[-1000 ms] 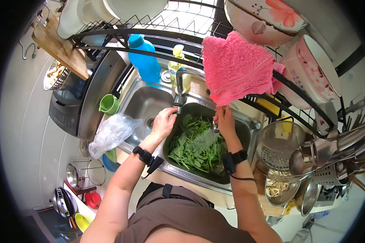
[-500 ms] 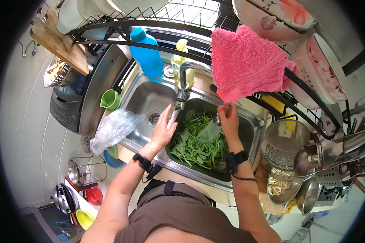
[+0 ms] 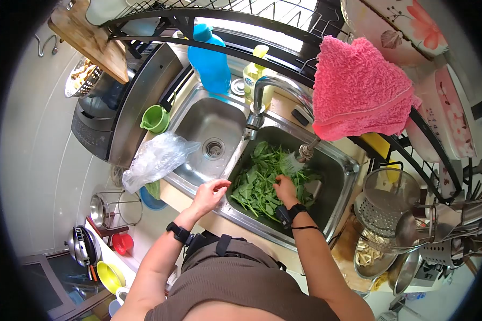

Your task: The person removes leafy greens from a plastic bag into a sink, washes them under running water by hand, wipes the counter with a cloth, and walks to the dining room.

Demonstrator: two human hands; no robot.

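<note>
Leafy greens (image 3: pixel 257 184) lie in the right sink basin (image 3: pixel 326 211), with water spraying onto them from the faucet head (image 3: pixel 306 151). My right hand (image 3: pixel 285 188) is down at the greens, its fingers curled; what they hold, if anything, is hidden. Over the front edge of the sink, near the divider, my left hand (image 3: pixel 211 193) hovers with fingers bent and apart, holding nothing. The curved faucet (image 3: pixel 276 81) rises behind the basins. At the left, the other basin (image 3: pixel 198 125) shows its drain.
A crumpled plastic bag (image 3: pixel 158 160) and a green cup (image 3: pixel 155 119) sit left of the sink. Behind stand a blue bottle (image 3: pixel 210 61) and a soap bottle (image 3: pixel 255 77). A pink towel (image 3: pixel 359 91) hangs from the black rack. Strainers (image 3: pixel 385 198) and utensils are at the right.
My right hand has let go of the faucet head and moved down to the greens. My left hand has drawn back from the faucet toward the front edge. The view has shifted.
</note>
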